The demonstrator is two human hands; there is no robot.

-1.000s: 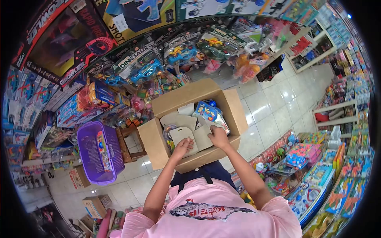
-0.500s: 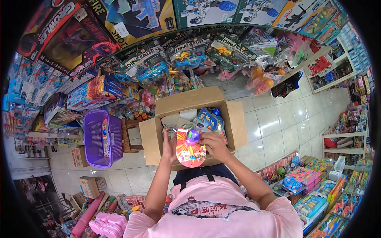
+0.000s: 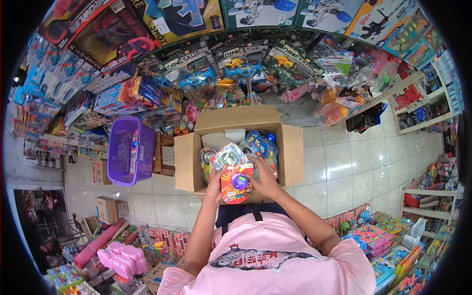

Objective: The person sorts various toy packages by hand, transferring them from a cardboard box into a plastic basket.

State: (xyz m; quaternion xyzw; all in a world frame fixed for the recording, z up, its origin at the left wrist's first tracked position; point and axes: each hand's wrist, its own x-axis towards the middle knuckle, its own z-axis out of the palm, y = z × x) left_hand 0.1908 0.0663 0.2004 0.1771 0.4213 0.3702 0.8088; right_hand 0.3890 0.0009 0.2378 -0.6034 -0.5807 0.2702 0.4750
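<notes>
I hold a carded toy pack (image 3: pixel 237 183), orange and red with a purple toy under a clear bubble, in both hands over the near edge of an open cardboard box (image 3: pixel 187 162). My left hand (image 3: pixel 215 182) grips its left side and my right hand (image 3: pixel 264 178) its right side. Behind the front pack a second pack with a round toy (image 3: pixel 227 156) stands up between my hands. Inside the box lie more carded toys, among them a blue one (image 3: pixel 256 143).
A purple plastic basket (image 3: pixel 129 150) sits on a wooden stool to the left of the box. Toy packs and boxes crowd the wall shelves (image 3: pixel 206 73) ahead. More toys line low racks (image 3: pixel 383 236) at the right. White tiled floor (image 3: pixel 344 162) lies around the box.
My hands lifted a carded toy pack out of the box and drew it toward me; a second pack now shows behind it. The camera view shifted slightly.
</notes>
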